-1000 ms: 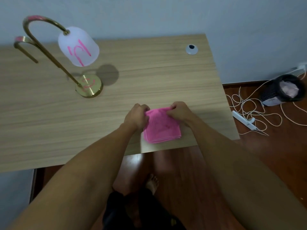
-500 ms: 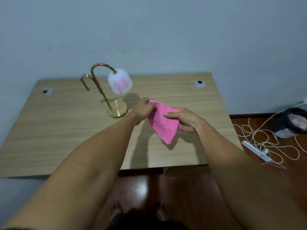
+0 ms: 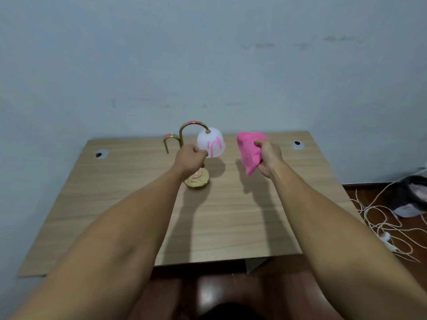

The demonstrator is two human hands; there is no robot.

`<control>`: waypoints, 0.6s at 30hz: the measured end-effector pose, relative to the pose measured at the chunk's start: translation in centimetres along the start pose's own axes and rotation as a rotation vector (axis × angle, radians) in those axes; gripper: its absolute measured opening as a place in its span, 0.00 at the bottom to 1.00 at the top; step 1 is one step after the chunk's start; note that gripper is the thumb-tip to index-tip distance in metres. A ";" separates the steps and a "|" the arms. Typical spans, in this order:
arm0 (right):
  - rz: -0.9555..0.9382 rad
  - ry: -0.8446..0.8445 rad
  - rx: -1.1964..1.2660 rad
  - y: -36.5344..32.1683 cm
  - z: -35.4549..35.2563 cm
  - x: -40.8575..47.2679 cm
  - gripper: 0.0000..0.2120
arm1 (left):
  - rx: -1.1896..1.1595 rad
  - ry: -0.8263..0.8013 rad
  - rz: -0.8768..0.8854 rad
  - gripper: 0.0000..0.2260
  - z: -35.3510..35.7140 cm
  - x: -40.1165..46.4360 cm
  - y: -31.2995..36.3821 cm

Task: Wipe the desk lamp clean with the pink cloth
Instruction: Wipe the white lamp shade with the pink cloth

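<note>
The desk lamp stands at the back middle of the wooden desk [image 3: 129,204]. It has an arched gold stem [image 3: 188,125], a white shade [image 3: 213,140] with pink marks, and a round gold base [image 3: 196,180], also marked pink. My left hand [image 3: 190,159] is closed around the stem just left of the shade and hides the stem's middle. My right hand [image 3: 269,158] grips the bunched pink cloth [image 3: 249,150] in the air, a little to the right of the shade and apart from it.
Two cable grommets sit in the desk, one at the back left [image 3: 101,154] and one at the back right [image 3: 297,144]. A blue-grey wall rises behind. On the floor to the right lie white cords [image 3: 379,218] and a black bin [image 3: 414,189].
The cloth came up off the desk's front edge. My left hand let go of it and moved to the lamp's stem. My right hand carried the cloth up beside the shade.
</note>
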State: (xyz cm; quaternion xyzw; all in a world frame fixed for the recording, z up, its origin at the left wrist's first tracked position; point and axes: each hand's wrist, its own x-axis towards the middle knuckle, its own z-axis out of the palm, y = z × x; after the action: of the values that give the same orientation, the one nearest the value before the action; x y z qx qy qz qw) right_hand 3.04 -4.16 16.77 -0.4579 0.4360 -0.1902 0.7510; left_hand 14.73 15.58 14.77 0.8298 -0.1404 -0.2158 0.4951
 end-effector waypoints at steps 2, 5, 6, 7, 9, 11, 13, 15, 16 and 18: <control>-0.030 0.029 0.019 0.7 2.1 -0.5 0.13 | -0.032 -0.029 -0.022 0.07 -1.2 1.0 -0.6; -0.060 0.032 0.081 2.1 5.2 -1.0 0.16 | 0.028 -0.124 -0.012 0.25 -2.4 2.8 -1.5; -0.072 0.042 0.088 2.6 5.9 -1.2 0.16 | 0.043 -0.152 -0.004 0.31 -2.7 3.2 -1.5; -0.089 0.054 0.094 3.1 6.5 -1.1 0.16 | 0.050 -0.178 0.015 0.35 -2.9 3.5 -1.6; -0.122 0.089 0.074 4.1 7.5 -1.1 0.16 | 0.046 -0.224 0.047 0.37 -3.3 4.1 -1.8; -0.153 0.109 0.036 4.8 8.2 -1.3 0.15 | 0.050 -0.248 0.066 0.36 -3.5 4.7 -1.9; -0.176 0.119 0.003 5.4 8.9 -1.4 0.15 | 0.036 -0.254 0.086 0.35 -3.6 5.1 -2.1; -0.204 0.134 -0.036 5.6 9.4 -1.4 0.14 | 0.025 -0.242 0.095 0.34 -3.6 5.5 -2.4; -0.218 0.143 -0.050 5.6 9.6 -1.4 0.12 | 0.022 -0.234 0.096 0.34 -3.6 5.6 -2.5; -0.247 0.159 -0.086 5.5 10.0 -1.4 0.07 | 0.020 -0.241 0.105 0.34 -3.6 6.0 -2.9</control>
State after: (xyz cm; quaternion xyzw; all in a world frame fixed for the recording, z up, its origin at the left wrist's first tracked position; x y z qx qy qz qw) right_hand 9.93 4.75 14.72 -0.5230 0.4424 -0.2980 0.6647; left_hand 21.78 16.99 12.36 0.7941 -0.2442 -0.2866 0.4771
